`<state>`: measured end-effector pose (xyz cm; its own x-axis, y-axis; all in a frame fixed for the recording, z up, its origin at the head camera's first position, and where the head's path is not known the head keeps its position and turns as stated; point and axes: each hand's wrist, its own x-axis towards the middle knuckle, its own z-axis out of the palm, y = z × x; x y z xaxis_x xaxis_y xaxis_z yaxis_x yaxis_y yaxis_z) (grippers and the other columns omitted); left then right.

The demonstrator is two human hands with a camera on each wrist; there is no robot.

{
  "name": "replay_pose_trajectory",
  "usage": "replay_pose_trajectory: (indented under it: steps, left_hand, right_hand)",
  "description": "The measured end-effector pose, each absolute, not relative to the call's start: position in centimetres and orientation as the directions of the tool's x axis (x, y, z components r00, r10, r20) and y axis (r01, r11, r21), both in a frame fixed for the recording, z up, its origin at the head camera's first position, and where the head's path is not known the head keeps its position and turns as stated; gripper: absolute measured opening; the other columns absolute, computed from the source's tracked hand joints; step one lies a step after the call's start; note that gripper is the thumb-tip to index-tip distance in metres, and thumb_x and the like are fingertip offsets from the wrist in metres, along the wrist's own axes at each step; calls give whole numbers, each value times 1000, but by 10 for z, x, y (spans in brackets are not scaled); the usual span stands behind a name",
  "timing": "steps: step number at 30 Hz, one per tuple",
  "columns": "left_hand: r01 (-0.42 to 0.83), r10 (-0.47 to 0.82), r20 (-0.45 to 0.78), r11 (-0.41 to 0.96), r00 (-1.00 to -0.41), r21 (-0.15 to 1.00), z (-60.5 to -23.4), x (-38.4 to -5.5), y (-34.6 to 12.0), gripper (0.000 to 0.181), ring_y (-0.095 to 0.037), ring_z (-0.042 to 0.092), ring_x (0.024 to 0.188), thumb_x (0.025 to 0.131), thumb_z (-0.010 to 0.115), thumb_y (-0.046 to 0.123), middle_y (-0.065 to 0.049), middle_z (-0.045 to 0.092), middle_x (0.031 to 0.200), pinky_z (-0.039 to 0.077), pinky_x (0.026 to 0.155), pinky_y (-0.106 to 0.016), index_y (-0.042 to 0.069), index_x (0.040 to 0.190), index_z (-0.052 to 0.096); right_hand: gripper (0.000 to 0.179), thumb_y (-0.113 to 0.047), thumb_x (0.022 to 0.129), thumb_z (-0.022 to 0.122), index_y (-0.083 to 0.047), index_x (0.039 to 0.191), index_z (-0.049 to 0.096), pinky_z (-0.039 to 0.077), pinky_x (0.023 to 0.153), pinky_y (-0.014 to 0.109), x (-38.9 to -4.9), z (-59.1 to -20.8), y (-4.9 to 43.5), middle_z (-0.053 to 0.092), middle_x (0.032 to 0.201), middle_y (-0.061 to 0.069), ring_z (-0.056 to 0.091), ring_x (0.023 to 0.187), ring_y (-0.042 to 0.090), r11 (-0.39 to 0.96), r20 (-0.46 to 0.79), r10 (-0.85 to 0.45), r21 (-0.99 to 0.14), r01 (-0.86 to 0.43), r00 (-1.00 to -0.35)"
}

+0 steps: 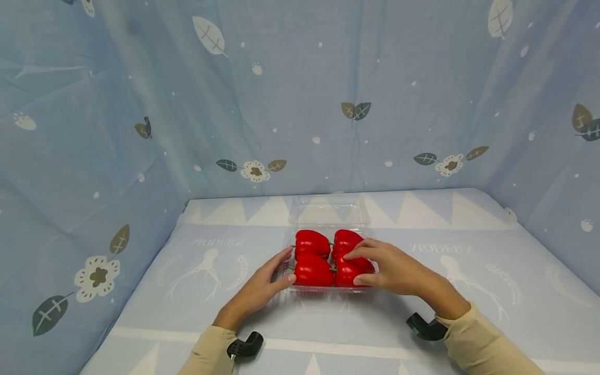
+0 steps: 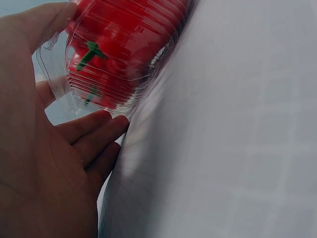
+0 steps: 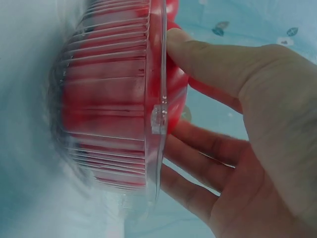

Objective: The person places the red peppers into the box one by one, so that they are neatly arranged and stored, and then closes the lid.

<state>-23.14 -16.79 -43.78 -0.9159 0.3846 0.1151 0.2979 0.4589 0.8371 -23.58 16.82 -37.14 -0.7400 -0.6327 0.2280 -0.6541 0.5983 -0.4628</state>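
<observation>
Several red bell peppers with green stems sit in two rows in a clear plastic container point(image 1: 304, 289), whose hinged lid point(image 1: 328, 212) lies folded back on the far side. My right hand point(image 1: 396, 268) curls over the front right bell pepper point(image 1: 344, 274), thumb on its near side and fingertips across its top. In the right wrist view the thumb is just above the container's rim point(image 3: 157, 119). My left hand point(image 1: 260, 289) rests against the container's left side with fingers mostly straight. In the left wrist view its fingertips touch the ribbed wall point(image 2: 119, 99), below the thumb.
A pale blue and white patterned cloth point(image 1: 206, 302) covers the table under the container. Blue curtain fabric point(image 1: 300, 104) with leaf and flower prints rises behind and at both sides. A black wrist camera point(image 1: 246, 346) hangs at the left cuff, another point(image 1: 425, 328) at the right.
</observation>
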Motion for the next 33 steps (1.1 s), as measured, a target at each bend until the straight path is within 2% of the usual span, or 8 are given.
replay_pose_trajectory:
  steps: [7,12,15,18,23,27,33]
  left_hand:
    - [301,383,120,458,-916,836,-438,-232,-169,70,-24,37,144,97,63,43,-4,41,156,25,117,-54,26,158,33]
    - [305,389,120,458,-913,835,-437,-232,-169,71,-24,38,143,97,63,43,-5,41,156,26,117,-54,24,159,32]
    - [309,396,121,456,-910,835,-436,-232,-168,72,-24,38,143,98,63,42,-5,41,156,27,117,-53,23,159,31]
    - [311,401,120,455,-908,835,-437,-232,-168,71,-25,38,143,98,63,41,-6,41,156,27,117,-54,23,159,31]
    - [300,403,107,453,-909,840,-438,-233,-166,70,-25,40,142,98,62,42,-6,42,155,28,115,-58,29,159,30]
    - [297,396,107,458,-912,838,-437,-234,-165,71,-25,41,142,97,63,45,-5,42,155,29,114,-60,32,159,30]
    - [268,371,81,488,-925,831,-436,-231,-165,74,-23,39,142,95,64,50,-2,42,155,29,113,-60,36,158,29]
  right_hand:
    - [48,-27,82,85,-19,127,69,56,87,43,-237,-369,168,59,118,-1,57,105,17,605,214,-636,-458,-651,-742]
    - [44,-33,89,78,-14,127,67,57,85,39,-249,-370,177,62,119,1,60,104,20,539,219,-604,-597,-594,-767]
    - [39,-31,94,72,-10,126,67,57,86,36,-262,-371,187,66,118,4,64,103,21,478,240,-529,-708,-519,-814]
    - [34,-26,97,68,-7,125,66,58,84,37,-274,-375,198,68,116,9,65,102,29,433,227,-431,-798,-420,-873]
    - [38,-28,100,64,-3,128,62,57,87,48,-293,-382,212,64,122,20,61,108,44,366,189,-305,-882,-298,-933]
    - [41,-28,102,61,1,132,58,56,89,47,-309,-393,220,57,130,28,59,114,42,338,162,-216,-913,-230,-963]
    - [46,-24,104,56,7,138,50,57,89,39,-330,-410,224,52,137,30,58,119,40,310,91,-146,-941,-133,-985]
